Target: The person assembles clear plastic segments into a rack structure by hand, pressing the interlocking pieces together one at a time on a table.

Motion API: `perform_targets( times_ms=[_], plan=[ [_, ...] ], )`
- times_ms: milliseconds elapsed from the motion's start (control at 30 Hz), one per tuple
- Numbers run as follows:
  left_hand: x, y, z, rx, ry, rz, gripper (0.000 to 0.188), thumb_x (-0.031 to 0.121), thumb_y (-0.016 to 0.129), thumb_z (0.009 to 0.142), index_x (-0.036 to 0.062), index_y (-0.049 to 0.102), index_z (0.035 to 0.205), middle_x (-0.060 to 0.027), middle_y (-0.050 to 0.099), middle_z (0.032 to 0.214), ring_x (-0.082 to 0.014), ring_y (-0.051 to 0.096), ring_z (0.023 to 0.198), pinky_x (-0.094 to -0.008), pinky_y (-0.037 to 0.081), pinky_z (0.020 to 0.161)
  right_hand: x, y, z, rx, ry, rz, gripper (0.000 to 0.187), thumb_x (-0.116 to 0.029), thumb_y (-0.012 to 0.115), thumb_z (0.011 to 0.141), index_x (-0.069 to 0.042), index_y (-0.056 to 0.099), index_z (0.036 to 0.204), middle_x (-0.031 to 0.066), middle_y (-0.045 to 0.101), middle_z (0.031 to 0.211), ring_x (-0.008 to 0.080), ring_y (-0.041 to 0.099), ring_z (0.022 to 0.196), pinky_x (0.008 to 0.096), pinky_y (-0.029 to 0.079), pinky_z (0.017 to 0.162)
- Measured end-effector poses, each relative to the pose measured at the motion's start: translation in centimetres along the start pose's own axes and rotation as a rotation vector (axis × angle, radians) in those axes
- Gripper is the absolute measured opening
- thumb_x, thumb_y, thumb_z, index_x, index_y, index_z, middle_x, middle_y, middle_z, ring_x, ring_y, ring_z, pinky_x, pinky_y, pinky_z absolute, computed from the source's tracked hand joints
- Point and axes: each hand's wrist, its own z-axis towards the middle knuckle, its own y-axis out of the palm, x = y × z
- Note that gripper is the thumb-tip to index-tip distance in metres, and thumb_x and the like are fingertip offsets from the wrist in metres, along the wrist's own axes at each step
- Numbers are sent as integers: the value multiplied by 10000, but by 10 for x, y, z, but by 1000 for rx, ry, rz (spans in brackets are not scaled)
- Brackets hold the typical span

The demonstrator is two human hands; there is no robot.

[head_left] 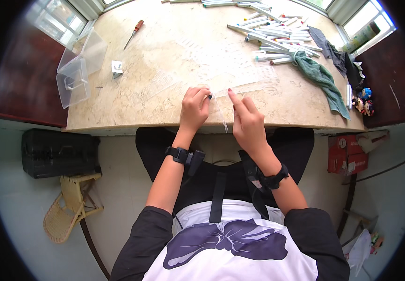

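Note:
Above the near part of the table, my left hand [194, 108] is closed, pinching a thin clear plastic strip [222, 117] that hangs down past the table's front edge. A small black piece [210, 97] shows at its fingertips; I cannot make out what it is. Just right of the strip is my right hand [249, 121], its index finger stretched out and the others partly curled, with nothing visible in it. Beyond both hands lie several flat clear plastic pieces with rows of slots [244, 70], hard to see against the pale stone.
Many white markers [277, 40] lie heaped at the far right, beside a green cloth [321, 79] and small figurines [365, 100]. On the left are a clear plastic box [73, 84], a screwdriver [134, 33] and a small white-and-grey item [116, 69]. The table [132, 114] has a straight front edge.

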Motion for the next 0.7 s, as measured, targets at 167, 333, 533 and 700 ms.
perform_targets(
  times_ms=[167, 333, 533, 700],
  plan=[
    [-1, -1, 0, 6, 37, 43, 148, -69, 597, 757, -2, 626, 886, -135, 648, 941, -297, 604, 849, -333, 525, 710, -12, 3, -15, -91, -17, -111, 582, 114, 485, 703, 61, 502, 1282, 188, 503, 898, 352, 565, 707, 399, 490, 645],
    [-1, -1, 0, 10, 42, 41, 146, -69, 595, 756, -2, 625, 882, -136, 648, 943, -297, 604, 850, -335, 528, 710, -18, 2, -19, -109, 0, -101, 568, 120, 477, 710, 77, 498, 1276, 189, 502, 902, 354, 569, 731, 391, 496, 670],
    [-3, 0, 0, 9, 54, 52, 140, -67, 598, 758, 0, 625, 879, -134, 648, 941, -297, 603, 849, -331, 533, 704, -19, 1, -24, -130, -15, -108, 552, 112, 471, 718, 88, 497, 1269, 194, 503, 901, 357, 571, 742, 392, 497, 678],
    [0, 1, 0, 6, 11, 6, 131, -58, 592, 743, 7, 610, 855, -141, 646, 936, -337, 583, 888, -399, 481, 800, -19, 1, -26, -159, 1, -80, 554, 117, 464, 713, 93, 499, 1265, 199, 514, 902, 363, 574, 741, 400, 495, 683]
  ],
)
